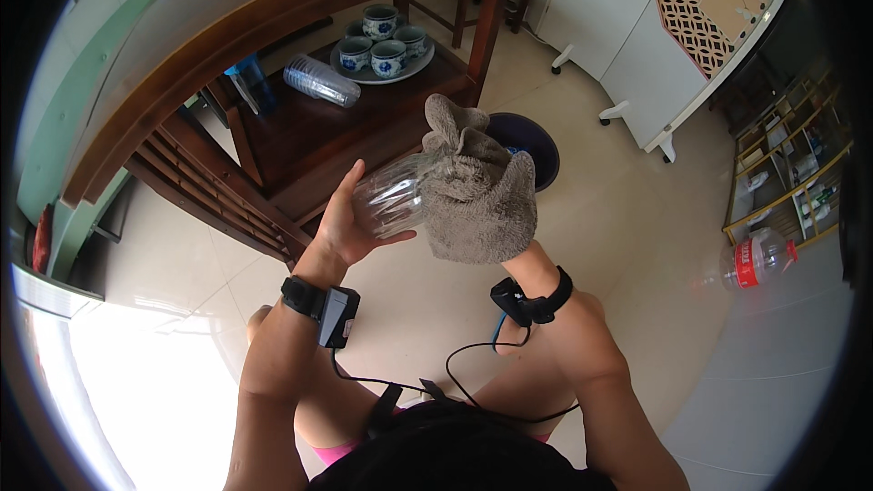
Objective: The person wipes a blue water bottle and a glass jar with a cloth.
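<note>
My left hand holds a clear ribbed plastic container by its left end, thumb and fingers spread around it. A grey-brown terry cloth covers the container's right end. My right hand is hidden beneath the cloth; only its wrist shows below. Whether the fingers under the cloth grip the container cannot be seen. Each wrist wears a black strap with a small device, joined to a black cable.
On the dark wooden shelf stand a tray of blue-and-white cups and a stack of clear plastic cups. A dark basin is on the floor behind the cloth. A red-labelled plastic bottle is at the right, near wheeled white panels.
</note>
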A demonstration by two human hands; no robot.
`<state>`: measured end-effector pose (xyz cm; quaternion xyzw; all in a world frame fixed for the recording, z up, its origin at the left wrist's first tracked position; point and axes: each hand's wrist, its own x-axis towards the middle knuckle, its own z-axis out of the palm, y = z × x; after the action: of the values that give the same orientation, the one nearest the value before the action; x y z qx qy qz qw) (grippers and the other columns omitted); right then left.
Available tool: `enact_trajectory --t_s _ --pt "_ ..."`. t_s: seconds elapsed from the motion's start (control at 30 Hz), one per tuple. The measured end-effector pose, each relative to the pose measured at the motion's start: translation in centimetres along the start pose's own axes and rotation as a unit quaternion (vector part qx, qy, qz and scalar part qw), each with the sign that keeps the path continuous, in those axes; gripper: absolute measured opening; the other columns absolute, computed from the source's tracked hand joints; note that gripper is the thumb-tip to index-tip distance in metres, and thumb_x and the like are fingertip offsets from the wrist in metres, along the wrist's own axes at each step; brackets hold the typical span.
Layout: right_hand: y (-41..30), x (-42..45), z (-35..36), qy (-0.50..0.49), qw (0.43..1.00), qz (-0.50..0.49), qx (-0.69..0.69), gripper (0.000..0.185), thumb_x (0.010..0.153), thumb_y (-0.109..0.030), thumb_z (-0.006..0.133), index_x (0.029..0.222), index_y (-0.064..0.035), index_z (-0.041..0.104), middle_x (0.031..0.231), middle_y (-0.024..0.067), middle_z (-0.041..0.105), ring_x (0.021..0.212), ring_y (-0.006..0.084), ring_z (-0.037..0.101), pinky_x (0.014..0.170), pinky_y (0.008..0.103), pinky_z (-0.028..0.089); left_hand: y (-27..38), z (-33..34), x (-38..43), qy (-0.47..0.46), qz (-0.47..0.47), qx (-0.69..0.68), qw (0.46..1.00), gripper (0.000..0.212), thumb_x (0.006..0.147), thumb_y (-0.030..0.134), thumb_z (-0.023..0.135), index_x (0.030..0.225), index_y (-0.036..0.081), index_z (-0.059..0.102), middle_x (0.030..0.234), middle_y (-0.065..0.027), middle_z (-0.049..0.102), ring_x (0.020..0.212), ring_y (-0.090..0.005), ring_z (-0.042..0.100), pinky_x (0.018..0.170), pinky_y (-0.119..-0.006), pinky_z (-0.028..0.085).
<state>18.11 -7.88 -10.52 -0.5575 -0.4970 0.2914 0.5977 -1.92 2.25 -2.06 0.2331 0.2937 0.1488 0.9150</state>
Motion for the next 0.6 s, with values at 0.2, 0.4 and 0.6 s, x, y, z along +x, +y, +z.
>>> enact_trajectory --t_s 0.2,0.4,0.6 --pt "-3.5 -0.4 0.8 -0.165 0.748 0.053 0.641 0.068 0.093 -0.060 0.031 0.136 -0.0085 0.037 0.129 0.0105 0.046 0.118 0.0216 0.045 0.102 0.0363 0.038 -1.5 -2.3 1.2 0.128 0.180 0.085 0.972 0.049 0.093 0.046 0.049 0.123 0.008 0.051 0.112 -0.0075 0.058 0.103 -0.0197 0.055 0.090 -0.036 0.043" --pt "-4.5 0.4 1.1 -0.066 0.962 0.024 0.263 0.040 0.093 -0.031 0.049 0.126 -0.0081 0.045 0.115 0.0068 0.055 0.106 0.0185 0.053 0.091 0.0323 0.045 -1.9 1.7 -0.4 0.181 0.443 0.328 0.814 0.036 0.093 0.031 0.056 0.116 0.005 0.050 0.096 -0.0033 0.055 0.089 -0.0123 0.050 0.079 -0.027 0.043" --pt "-5.4 1.4 0.8 0.007 0.990 0.057 -0.127 0.023 0.087 -0.010 0.058 0.108 -0.0045 0.055 0.098 0.0047 0.062 0.094 0.0168 0.059 0.082 0.0311 0.048 -1.0 2.0 -1.5 0.099 0.665 0.540 0.507 0.047 0.073 0.022 0.072 0.111 0.002 0.053 0.107 -0.0182 0.054 0.091 -0.0292 0.055 0.078 -0.035 0.047"
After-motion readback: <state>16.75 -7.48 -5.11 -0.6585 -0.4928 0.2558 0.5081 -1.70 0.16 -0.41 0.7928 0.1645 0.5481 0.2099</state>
